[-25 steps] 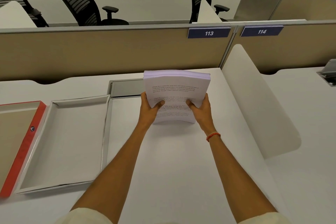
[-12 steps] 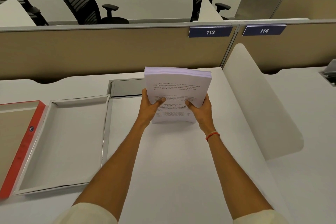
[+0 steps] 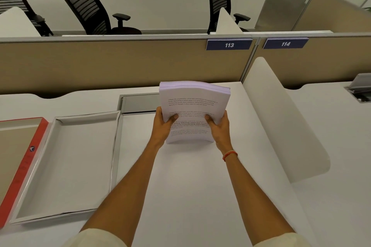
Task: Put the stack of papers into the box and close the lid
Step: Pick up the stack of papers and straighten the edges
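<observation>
A thick stack of printed papers [image 3: 193, 104] stands nearly upright on its lower edge on the white desk, slightly bowed. My left hand [image 3: 163, 126] grips its left side and my right hand [image 3: 219, 128] grips its right side, thumbs on the front sheet. A shallow white open box [image 3: 66, 162] lies flat to the left of my arms. Beside it at the far left lies a red-edged piece [image 3: 24, 164] with a tan inside, likely the lid, partly cut off by the frame.
A white curved divider [image 3: 281, 118] rises on the right of the desk. A beige partition [image 3: 120, 66] with tags 113 and 114 closes the back. A grey cable tray [image 3: 140, 103] sits behind the box. Black office chairs stand beyond the partition.
The stack has tipped a little more upright and its top edge has risen. Both hands keep the same grip. The box and lid have not moved.
</observation>
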Available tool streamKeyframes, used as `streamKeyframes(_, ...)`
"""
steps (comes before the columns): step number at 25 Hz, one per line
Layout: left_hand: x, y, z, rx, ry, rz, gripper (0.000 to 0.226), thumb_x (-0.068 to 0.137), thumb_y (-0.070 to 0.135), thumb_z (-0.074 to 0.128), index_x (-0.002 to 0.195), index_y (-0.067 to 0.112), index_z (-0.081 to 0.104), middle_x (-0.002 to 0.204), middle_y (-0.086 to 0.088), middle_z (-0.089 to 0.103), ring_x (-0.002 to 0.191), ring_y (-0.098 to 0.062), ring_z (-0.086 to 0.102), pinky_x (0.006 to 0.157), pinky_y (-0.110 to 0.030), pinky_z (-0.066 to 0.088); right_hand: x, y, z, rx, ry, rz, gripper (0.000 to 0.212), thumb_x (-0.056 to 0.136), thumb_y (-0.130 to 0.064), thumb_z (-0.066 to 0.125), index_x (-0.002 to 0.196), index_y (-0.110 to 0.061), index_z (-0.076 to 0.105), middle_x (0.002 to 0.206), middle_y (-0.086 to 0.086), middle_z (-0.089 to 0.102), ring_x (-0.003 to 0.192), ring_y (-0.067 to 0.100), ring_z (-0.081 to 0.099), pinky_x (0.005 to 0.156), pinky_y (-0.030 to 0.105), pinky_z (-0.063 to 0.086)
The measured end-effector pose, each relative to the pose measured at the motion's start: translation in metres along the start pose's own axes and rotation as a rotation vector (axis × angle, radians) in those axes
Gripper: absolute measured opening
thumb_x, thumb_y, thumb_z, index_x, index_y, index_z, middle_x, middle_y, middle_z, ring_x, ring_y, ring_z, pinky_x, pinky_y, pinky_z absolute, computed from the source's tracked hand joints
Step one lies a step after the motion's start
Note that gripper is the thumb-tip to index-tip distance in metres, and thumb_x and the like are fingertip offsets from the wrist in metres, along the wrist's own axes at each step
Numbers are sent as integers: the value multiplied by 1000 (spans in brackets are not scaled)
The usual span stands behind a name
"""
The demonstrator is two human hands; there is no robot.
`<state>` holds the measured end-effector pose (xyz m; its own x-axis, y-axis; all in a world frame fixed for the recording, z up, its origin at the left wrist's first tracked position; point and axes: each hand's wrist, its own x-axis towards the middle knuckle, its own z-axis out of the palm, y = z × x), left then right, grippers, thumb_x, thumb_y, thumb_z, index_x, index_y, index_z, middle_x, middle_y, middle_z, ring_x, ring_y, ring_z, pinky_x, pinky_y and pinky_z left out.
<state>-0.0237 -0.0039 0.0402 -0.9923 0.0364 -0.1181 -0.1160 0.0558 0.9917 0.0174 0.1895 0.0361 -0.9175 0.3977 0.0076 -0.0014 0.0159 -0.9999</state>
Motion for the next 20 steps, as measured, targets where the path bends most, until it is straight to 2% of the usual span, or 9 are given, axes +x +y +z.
streamKeyframes(2,0,1,0,-5,38,-3,41,88,17,68,124,16,49,118,0,62,101,-18,64,90,-45,54,-2,-2,3,-3,28,5,42,88,-22,67,124,-23,46,113,-5,61,102,15,63,79,28,59)
streamKeyframes(4,0,2,0,-1,62,-9,39,87,19,69,122,15,52,119,-3,64,103,-23,65,92,-48,55,-3,-5,7,-7,50,2,39,89,-22,65,122,-25,45,109,-9,60,98,12,63,72,21,59)
streamKeyframes(6,-2,5,-3,10,78,-11,39,86,21,70,121,16,52,118,-3,64,104,-25,66,91,-47,55,-4,-9,10,-8,56,2,37,89,-24,65,120,-26,44,110,-6,61,96,14,64,69,20,59)
streamKeyframes(11,-2,25,-14,29,70,44,41,88,28,68,121,15,50,118,-7,65,98,-26,70,77,-36,61,0,-31,17,-38,48,50,42,88,-28,66,122,-16,44,113,2,61,98,21,66,68,25,60)
streamKeyframes(16,-1,54,-30,116,105,67,44,89,33,65,124,13,49,114,-4,64,88,-20,71,64,-25,60,11,-63,32,-201,52,79,51,85,-27,70,127,-9,48,117,6,62,98,24,66,62,20,55)
streamKeyframes(18,1,66,-40,155,114,47,45,90,31,65,126,11,48,114,-3,62,91,-21,69,68,-28,59,16,-75,37,-258,15,89,47,82,-29,72,121,-9,54,115,7,66,93,25,69,61,23,57)
streamKeyframes(20,3,75,-51,187,111,7,46,91,29,64,128,8,48,117,-4,62,98,-24,67,79,-37,59,18,-84,42,-272,-32,120,43,80,-29,75,115,-8,60,111,8,70,89,25,71,67,32,60)
